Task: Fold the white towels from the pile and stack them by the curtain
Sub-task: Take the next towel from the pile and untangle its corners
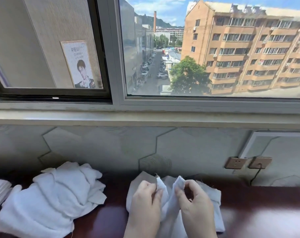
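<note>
Towel (212, 194) right of the pile (51, 200) seemed at the corner-finding step: left hand (144, 200) and right hand (195, 201) each pinched a corner; spreading it flat should follow.

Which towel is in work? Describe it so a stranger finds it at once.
Start at the big window; below it runs a dark red table. On the table, under the right pane, lies a towel with two corners lifted. Unlike the loose pile to its left, it is pinched by both the left hand and the right hand.
</note>
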Demonstrator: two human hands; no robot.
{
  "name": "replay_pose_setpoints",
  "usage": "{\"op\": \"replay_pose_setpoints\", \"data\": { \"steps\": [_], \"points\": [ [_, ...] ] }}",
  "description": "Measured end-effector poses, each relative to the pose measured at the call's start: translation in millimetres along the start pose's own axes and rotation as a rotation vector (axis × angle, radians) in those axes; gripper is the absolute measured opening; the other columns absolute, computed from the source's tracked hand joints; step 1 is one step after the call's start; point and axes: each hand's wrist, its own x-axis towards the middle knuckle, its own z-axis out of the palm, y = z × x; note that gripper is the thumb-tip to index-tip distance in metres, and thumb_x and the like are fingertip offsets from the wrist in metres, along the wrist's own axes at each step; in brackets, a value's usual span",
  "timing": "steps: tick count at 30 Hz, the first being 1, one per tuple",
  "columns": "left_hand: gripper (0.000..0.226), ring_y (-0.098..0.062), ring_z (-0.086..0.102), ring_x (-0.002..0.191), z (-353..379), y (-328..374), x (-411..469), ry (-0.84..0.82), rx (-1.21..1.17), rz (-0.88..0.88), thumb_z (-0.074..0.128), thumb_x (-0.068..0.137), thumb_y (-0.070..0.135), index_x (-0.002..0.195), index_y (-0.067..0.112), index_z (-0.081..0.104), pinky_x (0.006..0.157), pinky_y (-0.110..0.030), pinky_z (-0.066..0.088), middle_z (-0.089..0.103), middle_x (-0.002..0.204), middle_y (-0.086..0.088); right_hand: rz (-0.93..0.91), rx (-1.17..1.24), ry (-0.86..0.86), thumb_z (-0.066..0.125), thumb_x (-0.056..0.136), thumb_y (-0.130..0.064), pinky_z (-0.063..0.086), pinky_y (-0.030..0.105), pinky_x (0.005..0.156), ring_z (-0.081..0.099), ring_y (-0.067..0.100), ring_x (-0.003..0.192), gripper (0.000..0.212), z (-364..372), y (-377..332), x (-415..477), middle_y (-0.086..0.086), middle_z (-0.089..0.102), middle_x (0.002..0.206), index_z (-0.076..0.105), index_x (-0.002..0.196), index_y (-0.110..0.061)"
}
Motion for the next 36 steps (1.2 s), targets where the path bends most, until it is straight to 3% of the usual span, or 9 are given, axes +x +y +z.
{"op": "replay_pose_setpoints", "data": {
  "steps": [1,5,9,12,15,21,27,32,36],
  "points": [
    [0.02,0.003,0.053,0.08,0,2,-1,0.013,0.001,0.039,0.065,0.092,0.016,0.072,0.018,0.061,0.065,-0.007,0.037,0.054,0.072,0.013,-0.003,-0.01,-0.005,0.07,0.086,-0.017,0.039,0.014,0.054,0.053,0.005,0.055,0.019,2,-2,-1,-0.015,0.059,0.054,0.061,0.07,-0.022],
    [0.014,0.006,0.058,0.09,-2,14,-6,0.04,-0.078,0.124,0.058,0.096,0.029,0.092,0.027,0.071,0.072,-0.005,0.04,0.065,0.087,0.015,0.012,-0.013,-0.082,0.068,0.086,-0.014,0.047,0.017,0.06,0.063,0.007,0.062,0.014,9,-5,-7,-0.012,0.069,0.065,0.065,0.075,-0.023],
    [0.018,0.011,0.056,0.085,-6,13,-6,0.042,-0.054,0.193,0.057,0.097,0.02,0.097,0.021,0.075,0.071,0.0,0.036,0.058,0.082,0.019,0.028,0.018,-0.077,0.071,0.084,-0.01,0.055,0.034,0.069,0.066,0.01,0.061,0.018,8,-7,-7,-0.009,0.069,0.063,0.068,0.072,-0.023],
    [0.02,0.015,0.055,0.079,-6,13,-5,0.053,-0.033,0.214,0.058,0.09,0.02,0.097,0.019,0.076,0.069,0.003,0.035,0.053,0.077,0.021,0.034,0.062,-0.072,0.072,0.082,-0.006,0.056,0.042,0.072,0.067,0.012,0.062,0.02,9,-9,-7,-0.006,0.071,0.065,0.069,0.073,-0.023],
    [0.013,0.01,0.058,0.079,-7,8,-5,0.098,-0.022,0.201,0.062,0.086,0.023,0.088,0.024,0.075,0.069,0.002,0.036,0.062,0.078,0.016,0.034,0.132,-0.089,0.071,0.082,-0.002,0.056,0.05,0.07,0.068,0.023,0.061,0.018,10,-8,-9,0.003,0.071,0.065,0.067,0.076,-0.019],
    [0.011,0.003,0.061,0.083,-13,5,-7,0.067,-0.052,0.127,0.073,0.086,0.015,0.083,0.025,0.076,0.07,-0.005,0.04,0.066,0.081,0.014,0.026,0.199,-0.158,0.062,0.086,0.008,0.057,0.051,0.074,0.071,0.022,0.061,0.02,7,-9,-12,0.007,0.073,0.07,0.062,0.089,-0.011],
    [0.016,0.002,0.061,0.078,-17,13,-10,0.042,-0.134,0.118,0.073,0.085,0.016,0.081,0.03,0.078,0.066,-0.006,0.04,0.065,0.085,0.016,0.015,0.23,-0.201,0.053,0.088,0.015,0.057,0.049,0.078,0.072,0.027,0.07,0.046,5,-4,-9,0.013,0.072,0.076,0.065,0.11,-0.023],
    [0.022,-0.001,0.058,0.07,-16,11,-13,0.087,-0.127,0.181,0.073,0.086,0.016,0.081,0.038,0.075,0.064,-0.006,0.039,0.062,0.081,0.013,0.022,0.281,-0.245,0.057,0.085,0.017,0.059,0.044,0.077,0.072,0.026,0.068,0.043,3,-8,-8,0.012,0.072,0.073,0.071,0.102,-0.021],
    [0.01,0.0,0.062,0.079,-18,8,-11,0.141,-0.096,0.247,0.067,0.086,0.023,0.087,0.032,0.073,0.07,-0.005,0.041,0.063,0.083,0.018,-0.035,0.145,-0.322,0.063,0.084,0.01,0.058,0.045,0.078,0.071,0.023,0.066,0.039,-5,-22,-1,0.008,0.073,0.07,0.071,0.09,-0.027]
  ]
}}
